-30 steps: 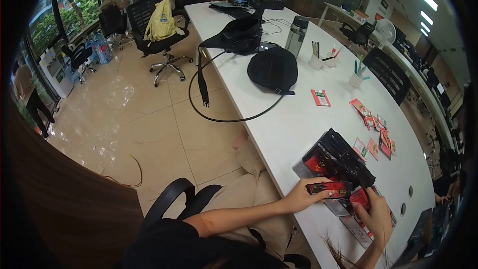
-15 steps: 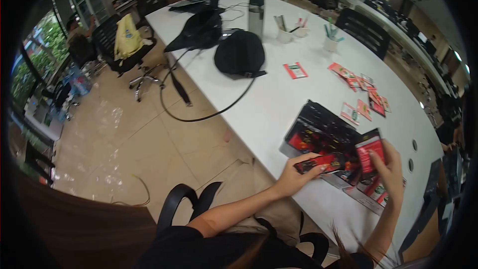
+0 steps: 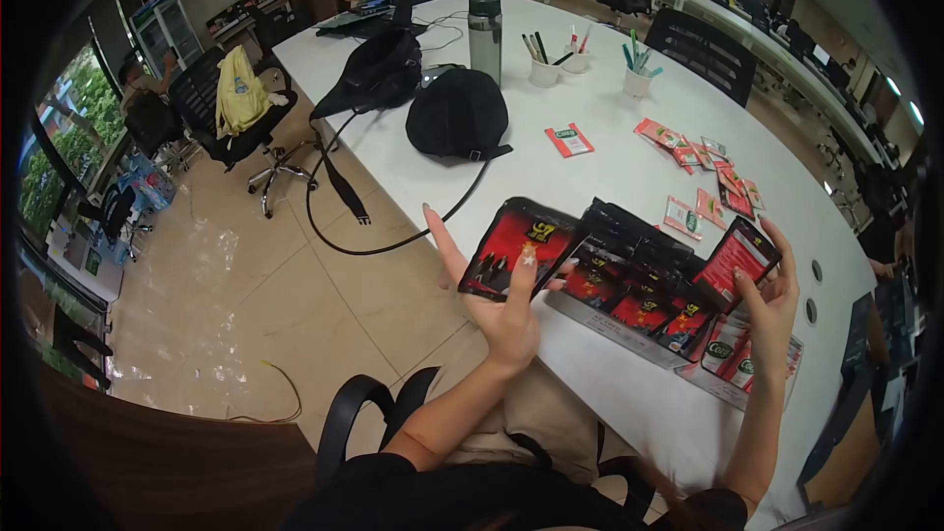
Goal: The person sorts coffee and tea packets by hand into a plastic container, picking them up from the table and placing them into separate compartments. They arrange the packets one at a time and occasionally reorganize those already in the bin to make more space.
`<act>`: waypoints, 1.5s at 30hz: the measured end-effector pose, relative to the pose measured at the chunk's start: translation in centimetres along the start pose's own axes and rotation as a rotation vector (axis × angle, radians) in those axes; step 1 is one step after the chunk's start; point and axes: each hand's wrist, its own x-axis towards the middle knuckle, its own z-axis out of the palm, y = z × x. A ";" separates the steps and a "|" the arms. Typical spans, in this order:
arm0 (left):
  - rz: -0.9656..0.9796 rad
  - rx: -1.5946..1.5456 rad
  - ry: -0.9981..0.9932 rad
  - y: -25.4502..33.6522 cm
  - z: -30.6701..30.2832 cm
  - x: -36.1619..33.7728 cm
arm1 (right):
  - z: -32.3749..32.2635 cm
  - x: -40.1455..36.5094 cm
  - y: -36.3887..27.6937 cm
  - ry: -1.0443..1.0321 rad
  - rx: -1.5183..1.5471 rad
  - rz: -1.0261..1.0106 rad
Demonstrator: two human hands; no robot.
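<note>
Person, seated: black short-sleeved top (image 3: 393, 492); beige trousers (image 3: 531, 423); forearms bare from the sleeve down; long, pale, pointed nails on fingers (image 3: 438, 236).

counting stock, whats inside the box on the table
Black-and-red sachets stand in rows in the box. The sachet in the left hand hides its left end.
</note>
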 end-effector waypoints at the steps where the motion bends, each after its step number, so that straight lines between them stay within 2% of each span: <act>1: 0.033 -0.021 -0.030 -0.3 -0.1 0.1 | -0.3 0.3 0.2 0.059 -0.044 -0.050; 3: -0.032 -0.043 -0.088 -1.7 -0.9 -1.2 | -1.4 0.3 1.2 0.170 -0.129 -0.156; 5: -0.015 0.078 -0.284 -4.7 -2.8 -3.1 | -2.7 0.3 1.9 0.279 -0.094 -0.157; 6: -0.100 0.039 -0.297 -5.3 -2.9 -4.0 | -3.0 0.1 1.7 0.332 -0.101 -0.183; 7: -0.258 0.266 -0.379 -5.4 -3.3 -4.3 | -3.2 0.1 1.4 0.386 -0.104 -0.204; 9: 0.021 0.260 -0.480 -5.8 -3.2 -3.9 | -3.2 0.2 1.1 0.471 -0.066 -0.265; 10: -0.035 0.249 -0.453 -5.9 -3.1 -3.7 | -3.6 0.1 0.9 0.414 -0.175 -0.289; 11: -0.102 0.230 -0.434 -6.1 -2.9 -3.8 | -2.7 0.3 0.4 0.462 -0.119 -0.246; 12: -0.300 0.171 -0.393 -6.0 -3.0 -3.7 | -2.5 0.5 0.4 0.454 -0.141 -0.224; 13: -0.330 0.168 -0.335 -5.6 -2.8 -3.6 | -2.7 0.5 0.7 0.457 -0.167 -0.200; 14: -0.347 0.134 -0.279 -5.4 -2.4 -3.6 | -2.8 0.5 0.9 0.439 -0.165 -0.194; 19: -0.345 0.064 -0.294 -5.2 -2.4 -3.2 | -2.4 0.4 1.0 0.382 0.032 -0.127; 23: -0.367 0.067 -0.303 -5.2 -2.4 -3.1 | -1.1 0.3 -0.2 0.313 0.012 -0.134; 24: -0.379 0.081 -0.293 -5.0 -2.3 -3.1 | -1.3 0.0 -0.6 0.287 -0.105 -0.088; 25: -0.394 0.061 -0.297 -5.1 -2.4 -3.1 | -1.4 0.0 -0.2 0.263 -0.098 -0.098; 27: -0.406 0.062 -0.304 -5.0 -2.5 -3.1 | -2.5 0.2 0.9 0.047 -0.135 -0.155; 28: -0.416 0.056 -0.307 -5.1 -2.7 -3.1 | -2.3 0.1 0.9 0.026 -0.181 -0.193; 30: -0.447 0.031 -0.303 -5.1 -2.6 -3.1 | -1.9 -0.2 0.1 0.024 -0.256 -0.210; 33: -0.456 0.030 -0.324 -5.2 -2.8 -3.1 | -1.6 -0.1 -1.9 -0.006 -0.651 -0.429; 34: -0.462 0.028 -0.322 -5.1 -2.8 -3.1 | -1.3 -0.2 -2.1 0.081 -0.664 -0.446; 37: -0.467 0.017 -0.332 -5.2 -2.9 -3.1 | -3.0 -0.3 -2.1 -0.001 -0.680 -0.366; 38: -0.473 0.016 -0.328 -5.1 -2.8 -3.1 | -3.0 -0.3 -1.9 -0.020 -0.589 -0.301; 45: -0.469 -0.008 -0.347 -4.9 -2.8 -3.0 | -2.1 -0.3 -2.2 -0.193 -0.743 -0.316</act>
